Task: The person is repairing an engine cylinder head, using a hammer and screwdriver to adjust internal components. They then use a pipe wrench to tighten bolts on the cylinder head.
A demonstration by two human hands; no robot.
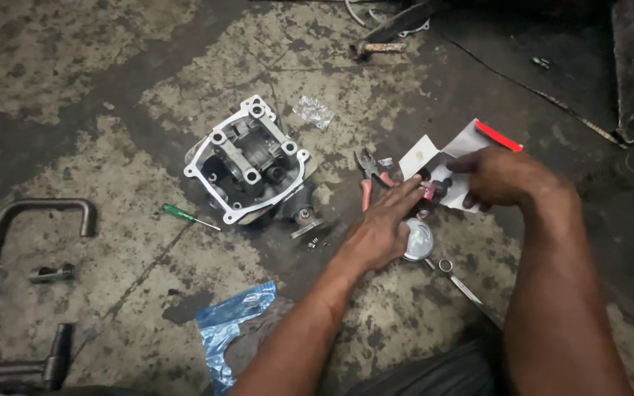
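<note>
On the stained concrete floor [75,88] we see the metal cylinder head [249,160], then our two hands just right of it. Our right hand [500,176] pinches a white card package [445,158]. Our left hand [383,227], fingers stretched, touches its small dark part [434,189], beside red-handled pliers [368,172].

Both hands, left hand [379,231] and right hand [500,176], touch a white card [442,158].
</note>
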